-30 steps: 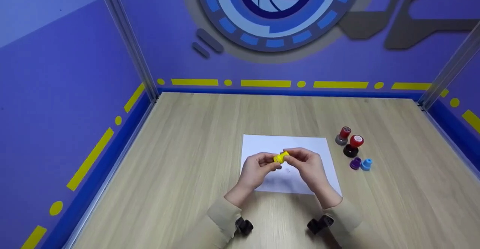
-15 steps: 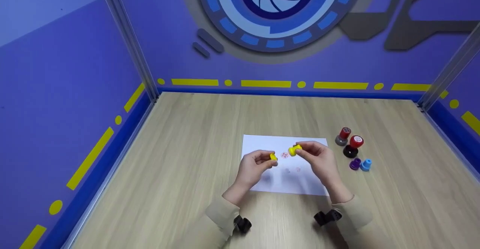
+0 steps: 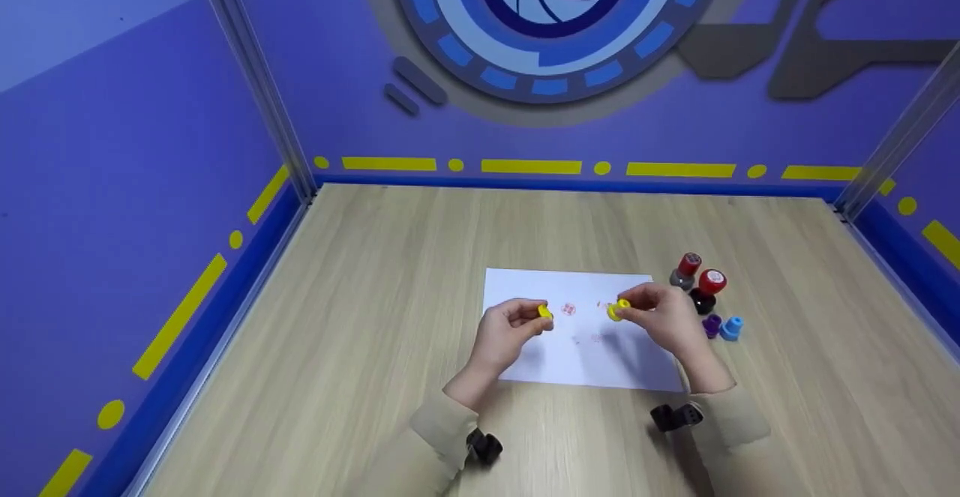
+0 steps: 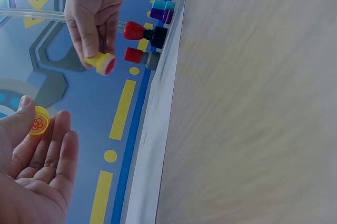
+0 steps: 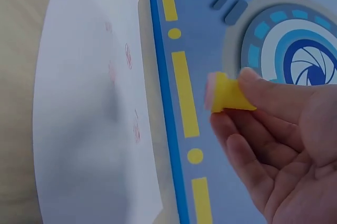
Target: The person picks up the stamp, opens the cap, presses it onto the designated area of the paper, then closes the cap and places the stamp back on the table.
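Note:
Between thumb and fingers, my right hand pinches a yellow stamp above the right part of a white sheet of paper. The right wrist view shows the stamp's pinkish face turned toward the sheet, apart from it. My left hand holds a small round yellow cap over the sheet's left side. In the left wrist view this cap bears a red flower picture. Several reddish prints mark the paper, among them a round flower-like print.
Right of the paper stand a red-and-grey stamp and a red-and-black stamp. A purple piece and a light blue piece stand nearer. Purple-blue wall panels border the wooden table.
The yellow cap and stamp have come apart between my hands. My right hand has moved right with the stamp, uncovering red prints. My left hand has barely shifted.

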`<state>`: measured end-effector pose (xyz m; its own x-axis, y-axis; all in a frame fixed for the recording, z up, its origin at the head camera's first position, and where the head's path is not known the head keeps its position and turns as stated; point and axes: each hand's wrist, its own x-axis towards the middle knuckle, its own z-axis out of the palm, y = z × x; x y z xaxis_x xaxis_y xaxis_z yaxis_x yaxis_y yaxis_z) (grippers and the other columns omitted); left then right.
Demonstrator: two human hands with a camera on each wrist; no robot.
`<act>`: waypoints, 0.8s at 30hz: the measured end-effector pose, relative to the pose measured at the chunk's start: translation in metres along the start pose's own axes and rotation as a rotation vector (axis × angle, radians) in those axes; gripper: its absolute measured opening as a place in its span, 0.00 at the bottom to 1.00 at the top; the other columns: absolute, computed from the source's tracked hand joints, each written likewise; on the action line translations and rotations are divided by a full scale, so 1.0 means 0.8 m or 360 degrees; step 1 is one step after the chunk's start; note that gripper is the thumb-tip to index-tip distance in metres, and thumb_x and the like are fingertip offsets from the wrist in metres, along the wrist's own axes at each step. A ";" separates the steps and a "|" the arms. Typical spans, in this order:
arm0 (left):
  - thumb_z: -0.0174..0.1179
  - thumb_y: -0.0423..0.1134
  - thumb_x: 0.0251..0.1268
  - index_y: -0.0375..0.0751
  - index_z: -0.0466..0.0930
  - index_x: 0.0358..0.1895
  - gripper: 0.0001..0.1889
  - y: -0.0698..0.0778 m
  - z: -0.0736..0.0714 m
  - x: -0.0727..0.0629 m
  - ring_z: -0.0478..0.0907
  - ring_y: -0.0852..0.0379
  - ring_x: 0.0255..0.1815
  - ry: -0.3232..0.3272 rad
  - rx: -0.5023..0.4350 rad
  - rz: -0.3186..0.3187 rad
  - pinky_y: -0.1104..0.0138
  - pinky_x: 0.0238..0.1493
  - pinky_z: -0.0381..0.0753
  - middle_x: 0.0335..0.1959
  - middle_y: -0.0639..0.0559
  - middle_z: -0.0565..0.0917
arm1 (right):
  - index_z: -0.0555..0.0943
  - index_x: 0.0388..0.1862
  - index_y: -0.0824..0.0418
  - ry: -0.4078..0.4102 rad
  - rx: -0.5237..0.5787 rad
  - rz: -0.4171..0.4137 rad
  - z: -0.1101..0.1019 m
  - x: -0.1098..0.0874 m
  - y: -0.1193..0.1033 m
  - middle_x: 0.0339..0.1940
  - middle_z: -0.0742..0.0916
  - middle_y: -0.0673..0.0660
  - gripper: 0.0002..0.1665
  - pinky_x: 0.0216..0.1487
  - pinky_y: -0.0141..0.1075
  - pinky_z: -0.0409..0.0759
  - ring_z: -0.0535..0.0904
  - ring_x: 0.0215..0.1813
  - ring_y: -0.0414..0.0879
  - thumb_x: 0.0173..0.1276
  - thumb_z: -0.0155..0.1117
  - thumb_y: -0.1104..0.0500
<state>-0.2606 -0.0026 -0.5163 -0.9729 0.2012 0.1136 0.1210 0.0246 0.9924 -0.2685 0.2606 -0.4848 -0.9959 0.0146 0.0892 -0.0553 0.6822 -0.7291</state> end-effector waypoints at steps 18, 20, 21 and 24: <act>0.69 0.28 0.64 0.33 0.86 0.53 0.14 -0.001 -0.001 0.001 0.88 0.59 0.41 -0.0002 0.0041 0.0023 0.72 0.44 0.89 0.43 0.42 0.89 | 0.89 0.39 0.62 -0.0286 -0.0169 0.0141 0.011 0.006 0.017 0.38 0.90 0.58 0.08 0.39 0.33 0.78 0.79 0.38 0.47 0.60 0.77 0.66; 0.70 0.29 0.64 0.33 0.86 0.53 0.14 0.000 -0.001 0.000 0.88 0.59 0.41 0.0002 0.0050 0.0015 0.72 0.44 0.89 0.43 0.43 0.89 | 0.89 0.38 0.62 -0.0289 -0.0179 0.0131 0.013 0.006 0.019 0.38 0.89 0.58 0.08 0.38 0.34 0.78 0.80 0.38 0.47 0.60 0.77 0.66; 0.70 0.29 0.64 0.33 0.86 0.53 0.14 0.000 -0.001 0.000 0.88 0.59 0.41 0.0004 0.0051 0.0012 0.72 0.44 0.89 0.43 0.43 0.89 | 0.89 0.38 0.62 -0.0287 -0.0189 0.0124 0.014 0.005 0.019 0.38 0.89 0.58 0.07 0.38 0.34 0.78 0.80 0.38 0.47 0.60 0.77 0.66; 0.71 0.30 0.63 0.34 0.86 0.53 0.15 0.002 -0.001 0.000 0.88 0.58 0.42 0.0009 0.0047 -0.0005 0.72 0.45 0.89 0.44 0.43 0.89 | 0.89 0.38 0.62 -0.0280 -0.0218 0.0106 0.016 0.004 0.019 0.37 0.89 0.58 0.07 0.39 0.34 0.78 0.80 0.38 0.47 0.60 0.77 0.66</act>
<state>-0.2605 -0.0032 -0.5151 -0.9743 0.1958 0.1111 0.1239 0.0542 0.9908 -0.2735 0.2615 -0.5047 -0.9948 -0.0566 -0.0844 0.0092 0.7771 -0.6293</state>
